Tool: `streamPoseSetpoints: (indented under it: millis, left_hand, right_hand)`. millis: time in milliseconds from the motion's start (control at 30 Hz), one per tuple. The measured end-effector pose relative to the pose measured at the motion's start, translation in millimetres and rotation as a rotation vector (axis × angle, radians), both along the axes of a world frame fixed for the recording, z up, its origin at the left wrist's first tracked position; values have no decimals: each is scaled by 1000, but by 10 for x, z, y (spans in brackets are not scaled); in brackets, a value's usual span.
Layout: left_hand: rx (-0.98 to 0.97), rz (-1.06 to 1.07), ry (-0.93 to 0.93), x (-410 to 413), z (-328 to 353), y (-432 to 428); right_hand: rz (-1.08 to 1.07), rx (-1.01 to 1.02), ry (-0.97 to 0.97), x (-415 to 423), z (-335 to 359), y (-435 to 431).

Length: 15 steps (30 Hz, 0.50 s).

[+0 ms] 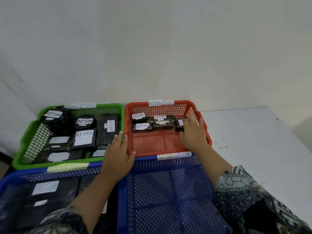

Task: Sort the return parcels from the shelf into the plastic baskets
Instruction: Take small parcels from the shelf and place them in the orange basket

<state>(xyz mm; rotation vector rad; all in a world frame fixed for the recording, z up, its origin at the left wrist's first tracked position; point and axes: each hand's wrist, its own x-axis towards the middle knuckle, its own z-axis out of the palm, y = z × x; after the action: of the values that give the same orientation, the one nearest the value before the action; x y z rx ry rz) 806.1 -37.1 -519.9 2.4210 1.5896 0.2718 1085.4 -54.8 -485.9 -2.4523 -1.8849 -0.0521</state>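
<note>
Two blue baskets sit nearest the viewer. The left blue basket [10, 176] holds black-wrapped parcels [50, 200] with white labels; the right blue basket [123, 208] shows only its mesh floor.

Beyond them, the left hand [118, 154] lies flat with straight fingers, resting where the rims of the green basket [25, 137] and the red basket [194, 105] meet. The green basket is crowded with black parcels marked "RETURN".

The right hand [192, 132] reaches into the red basket, fingers laid over a small black parcel [179, 126] at the right end of a row of similar ones [162, 124]. Whether the fingers clasp it or merely rest on it cannot be told.

This looks like placing or tidying that parcel. To do it well, keep the left hand steadying the basket, set the parcel label-up beside its neighbours, and keep knuckles off the mesh wall.

Farther off are a pale tabletop [253, 132] and a plain wall [152, 48].
</note>
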Motion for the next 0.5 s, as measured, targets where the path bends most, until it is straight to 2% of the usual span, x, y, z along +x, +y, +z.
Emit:
streamPoseSetpoints:
  millis: [267, 500]
  left_hand:
    - [1, -47, -13, -917, 304, -623]
    - [92, 38, -87, -2148, 591, -1286]
  right_hand:
    - [58, 88, 110, -1193, 472, -295]
    - [190, 205, 307, -2690, 830, -733]
